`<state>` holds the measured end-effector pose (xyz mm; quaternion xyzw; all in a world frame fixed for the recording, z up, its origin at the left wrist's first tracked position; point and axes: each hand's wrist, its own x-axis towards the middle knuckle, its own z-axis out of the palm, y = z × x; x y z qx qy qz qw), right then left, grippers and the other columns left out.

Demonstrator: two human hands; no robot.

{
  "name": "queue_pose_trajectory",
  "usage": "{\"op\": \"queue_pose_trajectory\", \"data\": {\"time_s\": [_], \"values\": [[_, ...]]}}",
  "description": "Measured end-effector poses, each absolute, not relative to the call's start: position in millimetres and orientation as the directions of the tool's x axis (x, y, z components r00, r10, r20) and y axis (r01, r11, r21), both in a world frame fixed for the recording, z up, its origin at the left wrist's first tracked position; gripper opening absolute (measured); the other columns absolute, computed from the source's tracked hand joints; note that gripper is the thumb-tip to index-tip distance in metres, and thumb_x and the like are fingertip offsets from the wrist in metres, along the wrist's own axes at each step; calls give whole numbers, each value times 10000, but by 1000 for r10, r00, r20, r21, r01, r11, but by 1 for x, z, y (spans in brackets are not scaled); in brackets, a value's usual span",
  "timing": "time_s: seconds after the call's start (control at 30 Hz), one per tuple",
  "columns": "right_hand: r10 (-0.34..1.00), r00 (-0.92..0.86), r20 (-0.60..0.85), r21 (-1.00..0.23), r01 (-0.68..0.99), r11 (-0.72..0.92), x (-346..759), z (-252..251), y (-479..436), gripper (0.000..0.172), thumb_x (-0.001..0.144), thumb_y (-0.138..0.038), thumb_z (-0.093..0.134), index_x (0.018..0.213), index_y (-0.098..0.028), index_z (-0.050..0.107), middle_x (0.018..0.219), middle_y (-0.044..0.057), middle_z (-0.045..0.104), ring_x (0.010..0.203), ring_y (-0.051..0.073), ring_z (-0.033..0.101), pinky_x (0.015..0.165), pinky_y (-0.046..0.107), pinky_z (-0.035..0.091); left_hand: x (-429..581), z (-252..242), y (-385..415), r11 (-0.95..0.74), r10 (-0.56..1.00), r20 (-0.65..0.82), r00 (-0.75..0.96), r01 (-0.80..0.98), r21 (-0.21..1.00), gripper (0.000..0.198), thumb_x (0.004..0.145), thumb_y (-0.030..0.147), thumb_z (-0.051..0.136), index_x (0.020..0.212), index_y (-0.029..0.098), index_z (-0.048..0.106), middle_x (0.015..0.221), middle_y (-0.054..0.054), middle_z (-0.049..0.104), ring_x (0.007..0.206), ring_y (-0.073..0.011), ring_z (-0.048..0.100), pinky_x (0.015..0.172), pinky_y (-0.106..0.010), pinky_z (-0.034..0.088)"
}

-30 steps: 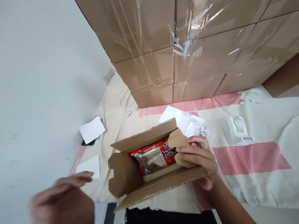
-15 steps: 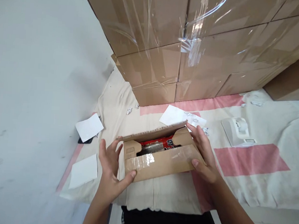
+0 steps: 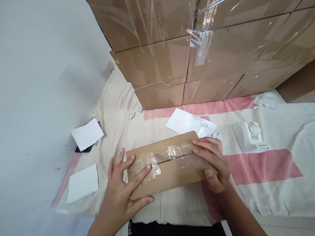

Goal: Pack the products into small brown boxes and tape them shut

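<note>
A small cardboard box [image 3: 167, 169] lies in front of me, its two top flaps down and meeting along a seam with strips of clear tape on it. My left hand [image 3: 127, 186] rests on the box's left end, fingers spread over the flaps and tape. My right hand [image 3: 215, 163] is at the right end, its fingertips on the top and its thumb at the near right side. What the box contains is hidden under the flaps.
Behind stands a wrapped stack of cartons [image 3: 161, 60]. A white tape dispenser [image 3: 250, 137] is at the right, an open carton [image 3: 307, 81] beyond it. White papers [image 3: 180, 121] lie behind the box; more sheets [image 3: 83, 183] and a dark object [image 3: 83, 149] are left.
The top flaps have come down over the red package inside. My left hand has moved onto the top, and my right fingers now lie over the flaps.
</note>
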<state>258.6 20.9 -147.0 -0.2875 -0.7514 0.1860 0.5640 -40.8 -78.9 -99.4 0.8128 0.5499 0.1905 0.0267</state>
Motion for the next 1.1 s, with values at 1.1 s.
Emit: {"op": "queue_pose_trajectory", "data": {"time_s": [1.1], "values": [[623,-155,767,-593,202,780,253,-151,21,355,951,-368,477,1215,-249,682,1273,124,669,1119,363,570,927,622,447,-39,-101,-74,-391,898,326,295,876,282,687,871,436,720,1493,403,428,1499,-126,346,1520,-459,204,1149,-774,253]]}}
